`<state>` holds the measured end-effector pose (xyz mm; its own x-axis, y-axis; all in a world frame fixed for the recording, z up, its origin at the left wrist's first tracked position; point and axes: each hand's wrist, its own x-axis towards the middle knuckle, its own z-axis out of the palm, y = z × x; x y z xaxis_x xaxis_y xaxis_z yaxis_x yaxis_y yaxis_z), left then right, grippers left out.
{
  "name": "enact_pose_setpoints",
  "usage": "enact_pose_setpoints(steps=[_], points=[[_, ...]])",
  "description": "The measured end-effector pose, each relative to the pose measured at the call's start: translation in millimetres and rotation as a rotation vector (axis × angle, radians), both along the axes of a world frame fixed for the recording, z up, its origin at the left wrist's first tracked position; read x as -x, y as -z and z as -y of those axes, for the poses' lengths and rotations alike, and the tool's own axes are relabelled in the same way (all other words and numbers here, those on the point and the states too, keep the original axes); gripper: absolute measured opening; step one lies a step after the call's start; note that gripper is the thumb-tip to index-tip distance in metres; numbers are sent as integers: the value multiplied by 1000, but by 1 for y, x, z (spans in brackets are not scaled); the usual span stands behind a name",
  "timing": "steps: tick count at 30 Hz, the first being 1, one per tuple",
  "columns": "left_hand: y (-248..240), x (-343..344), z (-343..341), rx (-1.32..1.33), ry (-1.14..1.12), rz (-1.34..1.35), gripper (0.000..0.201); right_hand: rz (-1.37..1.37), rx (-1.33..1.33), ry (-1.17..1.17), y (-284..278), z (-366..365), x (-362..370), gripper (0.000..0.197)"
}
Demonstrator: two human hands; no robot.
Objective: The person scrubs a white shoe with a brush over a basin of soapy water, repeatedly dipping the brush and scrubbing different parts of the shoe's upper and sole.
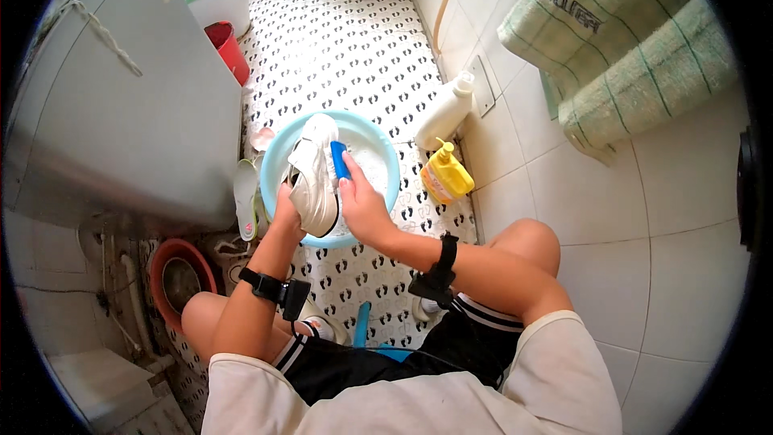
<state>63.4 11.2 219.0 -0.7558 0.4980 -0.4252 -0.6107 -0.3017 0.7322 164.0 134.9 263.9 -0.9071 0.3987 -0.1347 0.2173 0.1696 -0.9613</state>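
Observation:
A white shoe is held tilted over a light blue basin, its toe end toward me. My left hand grips it from the left side, some fingers hidden at the shoe's opening. In my right hand is a blue-backed scrubbing brush, its pale bristles against the shoe's right side. Whitish, sudsy water shows in the basin behind the brush.
Right of the basin stand a yellow pump bottle and a cream-white bottle by the tiled wall. A green towel hangs above. A grey metal cabinet rises on the left, with a red-brown bucket below it.

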Motion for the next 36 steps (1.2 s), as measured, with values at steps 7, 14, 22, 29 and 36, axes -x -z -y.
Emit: enact_pose_setpoints(steps=[7,14,22,29,36], points=[[-6,-1,-2,79,-59,-80,35,-11,-1,-84,9,-3,-12,51],[11,9,2,166,-101,-74,38,53,97,-43,-2,13,-23,50],[16,12,-5,229,-155,-150,45,71,119,54,5,4,-6,50],[22,12,1,311,-216,-133,52,104,84,-90,2,2,-5,49],[-4,12,-1,195,-204,-52,49,-33,195,-46,1,21,-24,49]])
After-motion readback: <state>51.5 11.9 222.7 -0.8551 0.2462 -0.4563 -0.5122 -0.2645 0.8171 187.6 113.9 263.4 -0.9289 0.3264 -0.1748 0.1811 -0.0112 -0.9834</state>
